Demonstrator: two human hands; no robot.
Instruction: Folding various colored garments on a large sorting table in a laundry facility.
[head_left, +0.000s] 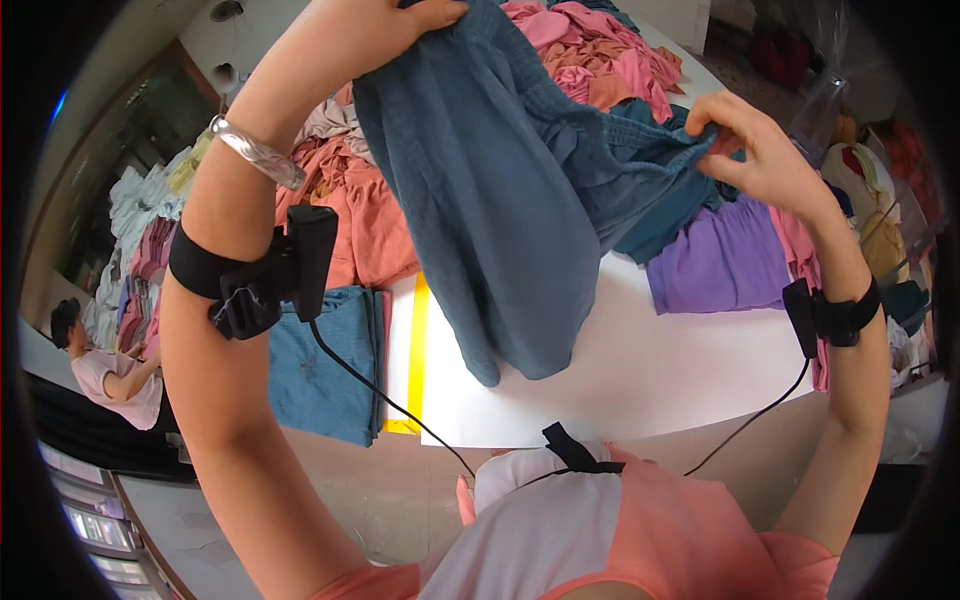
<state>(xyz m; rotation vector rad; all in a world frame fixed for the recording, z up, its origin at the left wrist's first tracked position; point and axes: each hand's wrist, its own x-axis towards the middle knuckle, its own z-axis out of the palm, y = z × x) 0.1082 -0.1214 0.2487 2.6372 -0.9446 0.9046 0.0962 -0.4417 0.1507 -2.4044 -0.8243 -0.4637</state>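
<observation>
A pair of blue-grey pants (495, 217) with a gathered elastic waistband (585, 127) hangs in the air over the white table (645, 367). My left hand (397, 26) grips one end of the waistband at the top of the view, partly cut off by the frame edge. Pinched between the thumb and fingers of my right hand (750, 150) is the waistband's other end. The legs hang down, with their lower ends near the tabletop; whether they touch it I cannot tell.
Folded blue garments (322, 367) lie at the left by yellow tape (417, 352). A folded purple garment (720, 255) lies on the right. Coral clothes (360, 217) and a pink heap (592, 52) are behind. Another person (112, 367) stands far left. Cables (375, 390) run from my forearms.
</observation>
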